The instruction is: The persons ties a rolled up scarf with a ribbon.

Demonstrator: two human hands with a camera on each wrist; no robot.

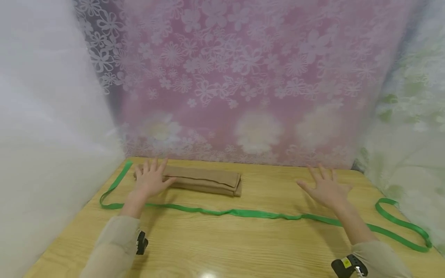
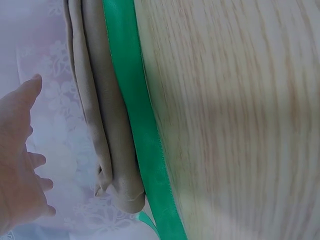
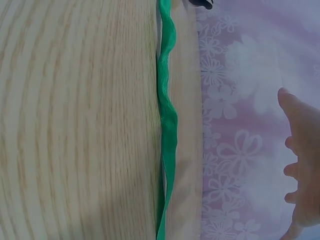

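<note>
My left hand (image 1: 151,182) is spread over the left end of a folded brown cloth (image 1: 205,179), overlapping it in the head view. In the left wrist view the thumb and fingers are stretched out with nothing in them, beside the cloth (image 2: 112,120). My right hand (image 1: 327,191) is also spread and holds nothing, to the right of the cloth and beyond the ribbon. A long green ribbon (image 1: 250,213) runs across the table on the near side of the cloth, passing beneath both forearms. Slight twists show in the ribbon (image 3: 168,120) in the right wrist view.
The wooden table (image 1: 222,247) ends at a pink flowered curtain (image 1: 243,77) at the back. White sheeting (image 1: 52,116) hangs on the left, a green-patterned sheet (image 1: 410,135) on the right. The ribbon's ends curl near both table sides.
</note>
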